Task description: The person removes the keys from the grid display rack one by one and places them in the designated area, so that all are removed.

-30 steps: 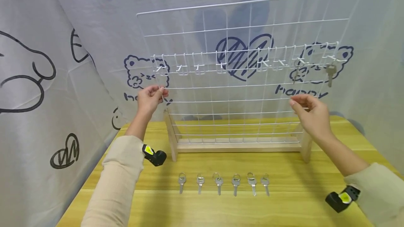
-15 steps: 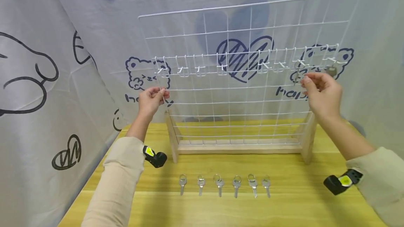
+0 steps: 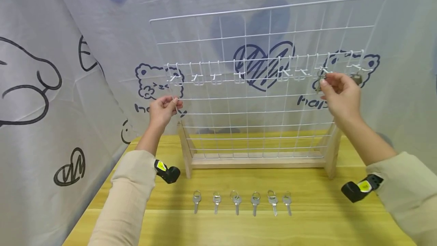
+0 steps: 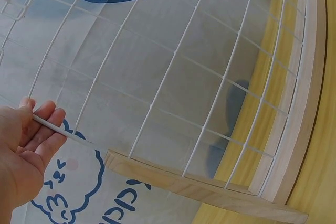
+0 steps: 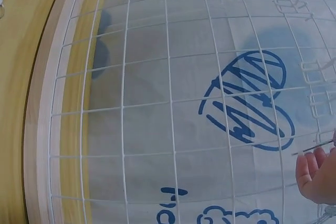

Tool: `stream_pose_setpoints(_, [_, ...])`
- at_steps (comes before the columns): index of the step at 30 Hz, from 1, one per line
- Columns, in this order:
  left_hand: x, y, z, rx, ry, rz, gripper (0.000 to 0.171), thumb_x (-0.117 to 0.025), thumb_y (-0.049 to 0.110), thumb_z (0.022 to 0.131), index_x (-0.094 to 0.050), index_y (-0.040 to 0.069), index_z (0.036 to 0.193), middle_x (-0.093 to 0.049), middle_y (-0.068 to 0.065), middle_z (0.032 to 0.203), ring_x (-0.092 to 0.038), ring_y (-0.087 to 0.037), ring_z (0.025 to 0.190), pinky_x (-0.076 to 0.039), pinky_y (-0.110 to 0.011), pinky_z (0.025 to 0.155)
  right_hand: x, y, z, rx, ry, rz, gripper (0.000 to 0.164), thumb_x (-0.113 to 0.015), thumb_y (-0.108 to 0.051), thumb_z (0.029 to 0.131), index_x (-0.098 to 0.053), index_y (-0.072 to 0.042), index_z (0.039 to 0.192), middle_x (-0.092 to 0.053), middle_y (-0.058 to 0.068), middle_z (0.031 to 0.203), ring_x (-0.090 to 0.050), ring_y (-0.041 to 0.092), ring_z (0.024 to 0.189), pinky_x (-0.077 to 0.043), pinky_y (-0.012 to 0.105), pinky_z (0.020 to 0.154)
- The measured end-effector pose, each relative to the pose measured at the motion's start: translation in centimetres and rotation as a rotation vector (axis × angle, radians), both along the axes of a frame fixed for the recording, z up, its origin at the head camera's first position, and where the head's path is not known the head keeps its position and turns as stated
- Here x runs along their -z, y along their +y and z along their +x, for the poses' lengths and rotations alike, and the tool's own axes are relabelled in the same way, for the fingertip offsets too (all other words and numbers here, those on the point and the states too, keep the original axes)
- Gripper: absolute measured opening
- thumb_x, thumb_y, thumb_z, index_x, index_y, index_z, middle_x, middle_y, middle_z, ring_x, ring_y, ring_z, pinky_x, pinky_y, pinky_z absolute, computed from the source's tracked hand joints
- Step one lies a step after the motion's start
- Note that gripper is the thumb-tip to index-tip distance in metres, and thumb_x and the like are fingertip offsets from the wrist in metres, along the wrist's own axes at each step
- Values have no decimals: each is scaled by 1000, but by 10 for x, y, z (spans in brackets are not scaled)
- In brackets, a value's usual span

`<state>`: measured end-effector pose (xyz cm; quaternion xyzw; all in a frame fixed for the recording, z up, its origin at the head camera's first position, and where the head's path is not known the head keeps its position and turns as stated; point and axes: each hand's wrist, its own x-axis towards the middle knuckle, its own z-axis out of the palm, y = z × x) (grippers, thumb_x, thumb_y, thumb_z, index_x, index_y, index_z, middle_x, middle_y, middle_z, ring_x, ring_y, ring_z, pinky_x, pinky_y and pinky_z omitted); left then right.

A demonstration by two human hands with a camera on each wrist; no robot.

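Observation:
My left hand [image 3: 162, 112] pinches the left side wire of a white wire grid rack [image 3: 245, 98]; the left wrist view shows that wire [image 4: 50, 124] between thumb and fingers. My right hand [image 3: 343, 96] is up at the rack's right end, thumb and fingertips at a key [image 3: 319, 86] hanging from a white hook [image 3: 322, 70]. In the right wrist view the key's blade [image 5: 310, 150] pokes out past the fingertips. Another key [image 3: 356, 79] hangs on the rightmost hook, partly hidden behind the right hand.
Several keys with split rings [image 3: 255, 200] lie in a row on the wooden table [image 3: 239, 229] before the rack. More white hooks [image 3: 240, 76] line one grid wire. A wooden base [image 3: 257, 162] holds the grid upright. A printed curtain [image 3: 102, 67] hangs behind.
My right hand has risen from below the hooks, moved right, then back left to the hanging key. The left hand keeps its grip on the grid's side wire.

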<state>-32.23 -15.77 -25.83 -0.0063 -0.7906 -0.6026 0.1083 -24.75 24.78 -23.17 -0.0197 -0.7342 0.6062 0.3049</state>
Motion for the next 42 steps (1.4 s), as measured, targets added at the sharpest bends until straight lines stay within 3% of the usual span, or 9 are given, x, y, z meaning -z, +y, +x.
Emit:
stream_pose_setpoints(6, [0, 0, 0, -3, -3, -7, 30, -49, 14, 96, -53, -4, 121, -58, -23, 121, -59, 6, 73, -50, -30, 96, -1, 4, 0, -115, 27, -107, 19, -56, -4, 90, -53, -22, 92, -58, -16, 81, -55, -2, 71, -50, 6, 56])
stream_pose_setpoints(14, [0, 0, 1, -5, -12, -8, 30, -49, 14, 96, -54, -3, 121, -58, -23, 121, -59, 6, 73, -51, -29, 95, -2, 9, 2, -113, -36, 2, 12, -48, -15, 96, -54, -18, 106, -58, -23, 85, -57, -5, 73, -51, 8, 61])
stream_pose_setpoints(22, [1, -1, 1, -11, -6, -7, 31, -49, 15, 96, -54, -4, 120, -58, -23, 121, -60, 6, 73, -50, -32, 96, -2, 9, 2, -261, 55, -236, 11, -57, -5, 91, -60, -16, 90, -65, -11, 80, -59, 2, 66, -52, 10, 57])
stream_pose_setpoints(32, [1, -1, 1, -22, -1, -21, 30, -50, 16, 96, -54, -3, 119, -60, -22, 120, -59, 7, 71, -53, -29, 92, -4, 7, 4, -272, 72, -300, 11, -59, -2, 88, -60, -13, 86, -66, -9, 76, -59, 3, 64, -51, 11, 53])
stream_pose_setpoints(38, [1, -1, 0, -19, 2, -24, 30, -50, 15, 96, -54, -3, 120, -60, -22, 120, -59, 6, 72, -53, -29, 92, -6, 6, 7, -260, 74, -316, 10, -63, -4, 86, -60, -13, 85, -64, -8, 71, -52, 3, 54, -44, 10, 46])
stream_pose_setpoints(42, [1, 0, 0, -19, 1, -28, 30, -50, 15, 96, -54, -2, 120, -61, -21, 119, -59, 6, 73, -53, -26, 91, -7, 7, 10, -270, 79, -329, 8, -64, -5, 86, -60, -12, 85, -63, -6, 70, -50, 5, 52, -46, 11, 46])
